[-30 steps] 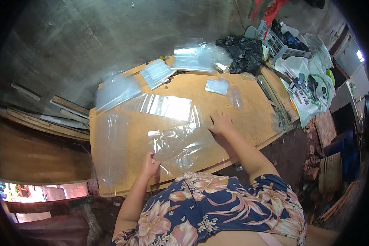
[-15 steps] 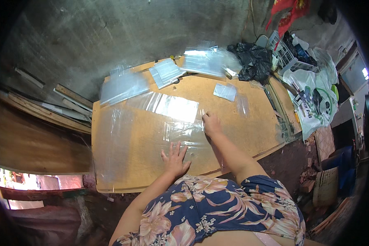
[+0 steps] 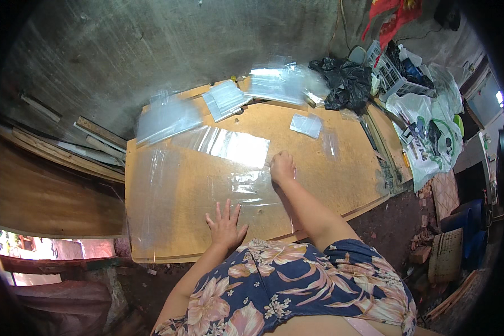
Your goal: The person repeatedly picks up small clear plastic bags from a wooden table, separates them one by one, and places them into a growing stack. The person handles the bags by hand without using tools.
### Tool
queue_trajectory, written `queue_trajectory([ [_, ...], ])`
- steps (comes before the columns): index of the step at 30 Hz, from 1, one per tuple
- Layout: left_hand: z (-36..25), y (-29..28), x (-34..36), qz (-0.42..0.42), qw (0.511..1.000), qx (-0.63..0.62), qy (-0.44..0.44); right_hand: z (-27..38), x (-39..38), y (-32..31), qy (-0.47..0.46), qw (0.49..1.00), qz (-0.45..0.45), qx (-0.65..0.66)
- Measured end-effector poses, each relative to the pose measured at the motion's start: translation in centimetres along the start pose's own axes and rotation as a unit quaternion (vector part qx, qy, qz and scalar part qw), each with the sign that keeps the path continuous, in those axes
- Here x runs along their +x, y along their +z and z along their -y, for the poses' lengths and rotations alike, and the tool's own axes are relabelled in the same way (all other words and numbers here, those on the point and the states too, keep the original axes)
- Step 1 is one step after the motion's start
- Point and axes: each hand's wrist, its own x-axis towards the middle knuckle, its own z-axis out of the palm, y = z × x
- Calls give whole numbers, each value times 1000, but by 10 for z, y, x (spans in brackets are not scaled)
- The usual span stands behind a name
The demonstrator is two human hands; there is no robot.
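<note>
Head view showed a large, glossy, creased clear plastic sheet (image 3: 207, 168) spread across the wooden board table (image 3: 341, 185). Left hand (image 3: 227, 224) lay flat on it, fingers splayed. Right hand (image 3: 281, 166) pressed down on it, fingers curled closed.

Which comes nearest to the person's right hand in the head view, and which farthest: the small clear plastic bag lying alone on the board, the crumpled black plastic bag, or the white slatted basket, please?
From the right hand:
1. Small clear plastic bag, just beyond the hand on the wooden board.
2. Crumpled black plastic bag, at the board's far right corner.
3. White slatted basket, farther right, off the board.
</note>
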Motion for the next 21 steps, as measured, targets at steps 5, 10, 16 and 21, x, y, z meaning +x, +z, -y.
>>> queue_trajectory([
  [5, 4, 1, 4, 11, 998, 22, -53, -19, 23, -56, 14, 951, -39, 306],
  [10, 8, 2, 12, 8, 997, 11, -74, -26, -5, -148, -24, 927, 122, 353],
  [16, -16, -19, 38, -22, 950, -309, -38, -14, -49, -180, -45, 906, 248, 339],
  [21, -68, -67, 95, 239, 658, -713, -44, -1, -68, -189, -131, 839, 396, 350],
])
